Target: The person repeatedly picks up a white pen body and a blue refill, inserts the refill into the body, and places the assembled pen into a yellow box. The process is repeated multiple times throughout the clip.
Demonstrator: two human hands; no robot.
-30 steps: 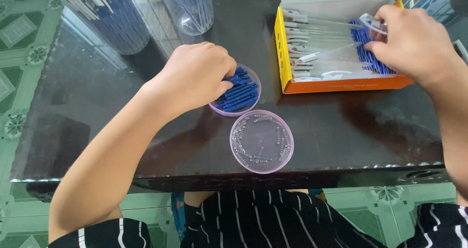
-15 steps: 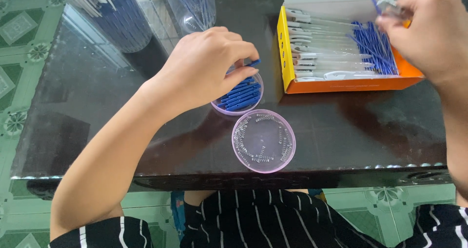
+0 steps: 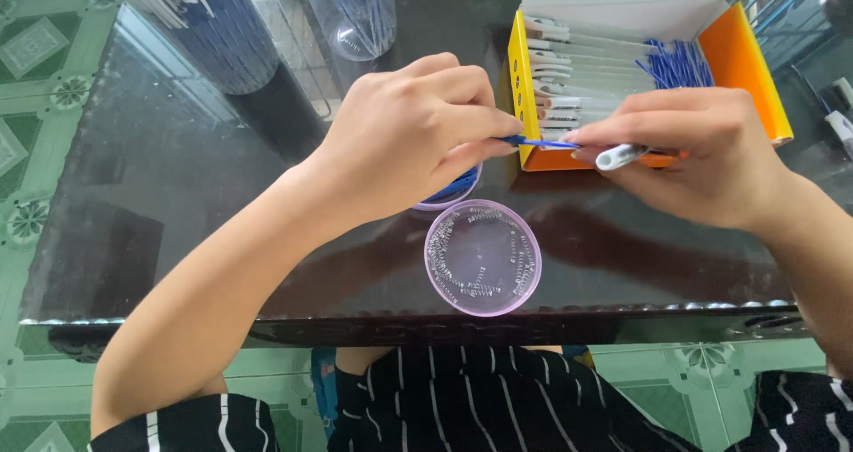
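On the dark glass table (image 3: 178, 194) I see, farthest off, a yellow-and-orange box (image 3: 746, 61) of white barrels and blue sticks, and nearer me two round pink dishes: one (image 3: 482, 258) holding small metal springs, the other (image 3: 453, 192) holding blue pieces, half hidden under my left hand (image 3: 409, 136). Above the table, just in front of the box, that left hand pinches one end of a thin blue stick (image 3: 538, 142) between thumb and forefinger. My right hand (image 3: 702, 150) is closed around a white barrel (image 3: 620, 156) and meets the stick's other end.
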